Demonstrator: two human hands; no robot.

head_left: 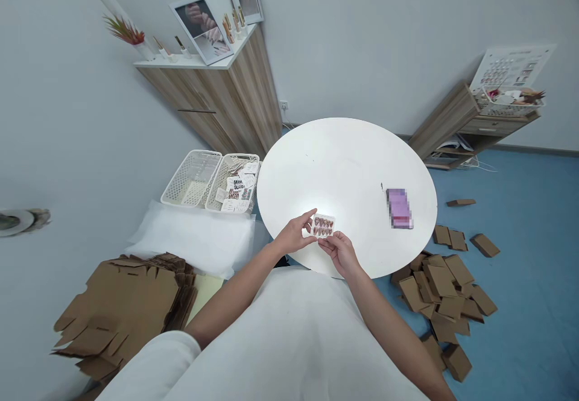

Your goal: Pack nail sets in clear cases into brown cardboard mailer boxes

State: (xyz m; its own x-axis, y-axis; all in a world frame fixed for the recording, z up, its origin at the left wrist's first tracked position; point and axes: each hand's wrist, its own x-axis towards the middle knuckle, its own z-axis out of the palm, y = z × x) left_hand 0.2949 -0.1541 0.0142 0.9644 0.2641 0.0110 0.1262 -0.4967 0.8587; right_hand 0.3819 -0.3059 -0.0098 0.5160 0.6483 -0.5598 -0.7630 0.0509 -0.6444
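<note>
A small white card of press-on nails (324, 226), with two rows of reddish-brown patterned nails, is held just above the near part of the round white table (344, 148). My left hand (294, 233) is curved around the card's left side, index finger at the upper corner and thumb at the lower one. At the lower right edge, my right hand (342, 252) pinches the same card between thumb and fingers. Part of the card's lower edge is covered by the right fingers.
A purple pixelated object (399, 208) lies at the table's right. Left stand a white basket (192, 178) and another basket with nail cards (236, 187). Flat cardboard (122, 304) is stacked lower left; folded brown boxes (443, 280) cover the floor at right. A wooden cabinet (217, 99) stands behind.
</note>
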